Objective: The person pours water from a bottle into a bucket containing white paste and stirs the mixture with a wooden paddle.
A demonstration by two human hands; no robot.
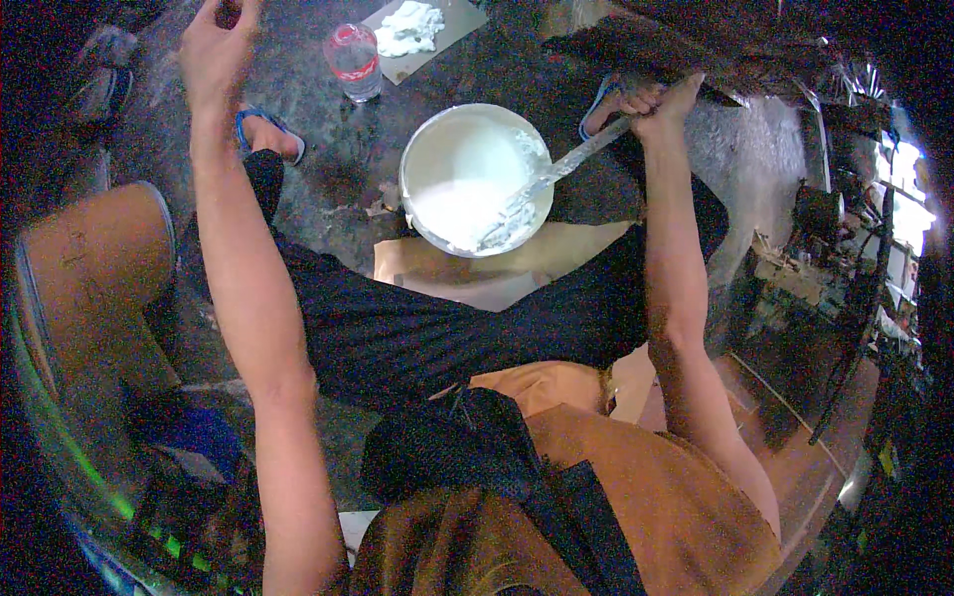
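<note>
A round white bucket stands on the floor between my legs, with smooth white paste inside. My right hand is closed round the upper end of a long stirring stick smeared with white. The stick slants down over the bucket's right rim, its lower end in the paste. At the upper left my left hand is raised away from the bucket. A gap shows between its thumb and fingers, and I see nothing in it; the fingertips are cut off by the frame's top edge.
Beyond the bucket are a clear plastic bottle with a red band and a flat sheet bearing a white paste heap. Brown cardboard lies at the bucket's near side. A large cardboard box stands left; clutter fills the right side.
</note>
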